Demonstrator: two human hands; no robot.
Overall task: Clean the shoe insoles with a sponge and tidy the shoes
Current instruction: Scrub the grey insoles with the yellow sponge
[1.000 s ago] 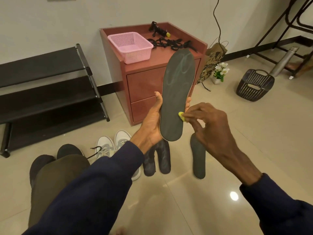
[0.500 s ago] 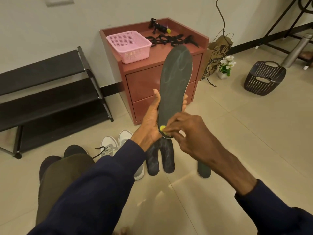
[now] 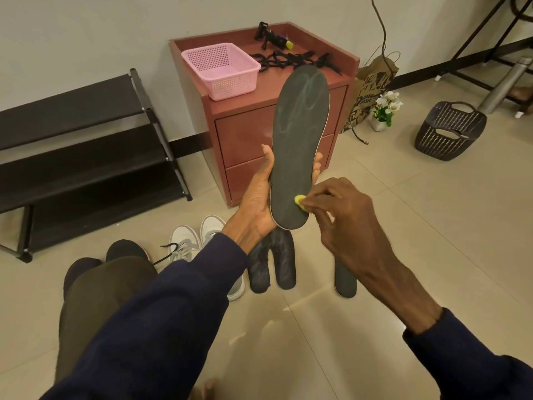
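A dark insole (image 3: 300, 140) is held upright before the red cabinet (image 3: 248, 134), its heel end gripped by the curled left hand (image 3: 256, 203). A small yellow sponge (image 3: 298, 201) is pinched in the right hand (image 3: 346, 223) and pressed near the heel. Firm, overlapping strokes are best worked toeward, where pale streaks are seen, with the insole braced from behind.

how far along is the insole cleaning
Done: a pair of insoles and a third insole lie out on the floor; whether wiped yet, I cannot tell. In hand: the left hand holds a fourth insole upright while the right hand pinches a yellow sponge against its heel end. Left: the white sneakers stand on the floor, not on the shoe rack.
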